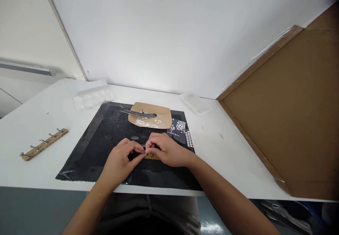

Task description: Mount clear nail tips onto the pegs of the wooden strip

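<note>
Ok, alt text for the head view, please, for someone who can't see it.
The left hand and right hand meet at a partly hidden wood-coloured strip on a black mat. Behind them, a dark curved tool lies partly on a tan sheet with white pieces. A wooden strip with metal clips lies at left.

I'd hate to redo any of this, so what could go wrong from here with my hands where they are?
Your left hand and right hand hide much of the small yellowish piece, so a misalignment might go unnoticed.
Loose white bits lie on the tan sheet just beyond; a bump could scatter them.
</note>
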`<control>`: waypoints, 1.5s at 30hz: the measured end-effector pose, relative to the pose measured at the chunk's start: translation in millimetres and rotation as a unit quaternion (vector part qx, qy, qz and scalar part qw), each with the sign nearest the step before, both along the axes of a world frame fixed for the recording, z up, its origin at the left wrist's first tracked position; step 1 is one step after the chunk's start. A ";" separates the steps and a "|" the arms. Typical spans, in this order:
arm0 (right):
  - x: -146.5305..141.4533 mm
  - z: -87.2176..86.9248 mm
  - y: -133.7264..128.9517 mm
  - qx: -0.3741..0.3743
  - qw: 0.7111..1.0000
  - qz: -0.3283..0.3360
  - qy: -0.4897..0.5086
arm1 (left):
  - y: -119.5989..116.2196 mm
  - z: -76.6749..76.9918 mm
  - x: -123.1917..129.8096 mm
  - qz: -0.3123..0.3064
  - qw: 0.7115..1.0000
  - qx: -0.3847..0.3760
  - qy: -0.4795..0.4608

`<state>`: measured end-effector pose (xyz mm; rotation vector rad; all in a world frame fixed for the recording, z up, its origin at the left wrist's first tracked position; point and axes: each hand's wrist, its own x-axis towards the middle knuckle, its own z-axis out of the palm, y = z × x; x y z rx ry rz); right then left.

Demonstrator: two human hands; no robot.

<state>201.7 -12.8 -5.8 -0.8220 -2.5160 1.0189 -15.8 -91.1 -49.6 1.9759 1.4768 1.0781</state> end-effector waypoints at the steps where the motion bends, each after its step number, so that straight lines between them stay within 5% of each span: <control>1: -0.1 -0.1 0.0 -0.001 1.000 0.003 -0.001 | 0.0 -0.1 0.0 0.001 1.000 0.000 0.000; 28: -0.2 -0.7 -0.3 0.031 0.998 -0.048 0.006 | 0.0 2.9 0.7 -0.005 1.000 -0.003 -0.007; 45: -2.6 5.8 -0.5 -0.066 0.987 -0.144 0.028 | 0.5 3.1 0.9 -0.013 1.000 -0.017 0.011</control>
